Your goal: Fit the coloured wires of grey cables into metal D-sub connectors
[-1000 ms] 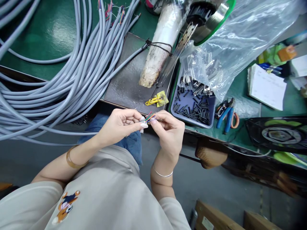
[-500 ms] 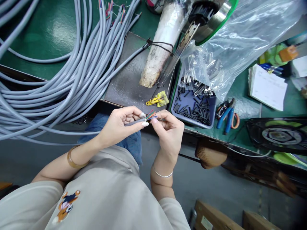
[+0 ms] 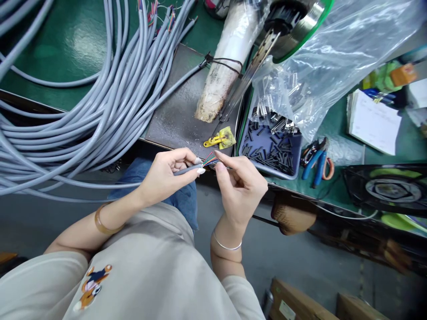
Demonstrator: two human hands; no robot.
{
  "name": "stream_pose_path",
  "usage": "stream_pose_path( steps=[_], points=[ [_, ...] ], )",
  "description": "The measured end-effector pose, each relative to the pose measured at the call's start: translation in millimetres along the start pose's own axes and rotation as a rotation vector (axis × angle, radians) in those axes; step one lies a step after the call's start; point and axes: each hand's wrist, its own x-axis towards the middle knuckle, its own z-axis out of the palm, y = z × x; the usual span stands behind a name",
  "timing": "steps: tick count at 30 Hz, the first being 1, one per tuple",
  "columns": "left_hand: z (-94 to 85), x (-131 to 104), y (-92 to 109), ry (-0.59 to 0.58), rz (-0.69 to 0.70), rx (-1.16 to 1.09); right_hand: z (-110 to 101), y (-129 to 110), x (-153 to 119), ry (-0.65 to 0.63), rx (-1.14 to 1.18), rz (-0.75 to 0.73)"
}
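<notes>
My left hand (image 3: pixel 171 169) is closed around a grey cable (image 3: pixel 188 170), thumb and fingers pinching it just behind its stripped end. Thin coloured wires (image 3: pixel 209 158), among them red, green, orange and blue, fan out from that end. At their tips is my right hand (image 3: pixel 242 184), its thumb and index finger on either side of the wires and the other fingers curled in. Beyond the hands, a yellow clip-like tool (image 3: pixel 214 141) lies by a small yellow pad on a dark metal plate (image 3: pixel 176 106).
A large bundle of grey cables (image 3: pixel 96 129) covers the left of the green bench. At right are a blue tray (image 3: pixel 296 164) of short black tubes, pliers (image 3: pixel 319 166), a notepad (image 3: pixel 372 122) and a black fan (image 3: pixel 390 189). A wire spool (image 3: pixel 307 33) stands behind.
My right hand has shifted a little to the right, its fingertips sliding towards the wire ends, with thumb and index finger farther apart. My left hand keeps its hold on the cable.
</notes>
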Motion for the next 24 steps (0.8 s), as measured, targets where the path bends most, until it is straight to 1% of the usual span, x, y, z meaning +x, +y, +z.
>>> stream_pose_path(
  steps=[3,5,8,14,17,22,24],
  points=[
    [0.5,0.2,-1.8,0.021,0.038,0.037,-0.9,-0.4,-0.2,0.010,-0.057,-0.109],
    [1.0,0.7,-2.6,0.034,0.061,0.062,-1.6,-0.9,-1.2,0.000,-0.089,-0.154],
    [1.7,1.5,-3.6,0.046,0.082,0.088,-2.1,-2.5,-3.9,-0.019,-0.119,-0.154],
    [1.5,2.7,-6.8,0.086,0.102,0.118,0.5,-3.4,-7.7,-0.016,-0.081,-0.118],
    [0.7,2.9,-9.1,0.093,0.117,0.148,1.6,-2.6,-8.6,-0.020,-0.094,-0.141],
    [0.0,2.4,-13.7,0.121,0.144,0.203,2.4,-1.9,-11.3,-0.011,-0.207,-0.193],
    [0.2,2.0,-15.0,0.127,0.147,0.212,3.1,-1.9,-12.7,-0.003,-0.213,-0.213]
  ],
)
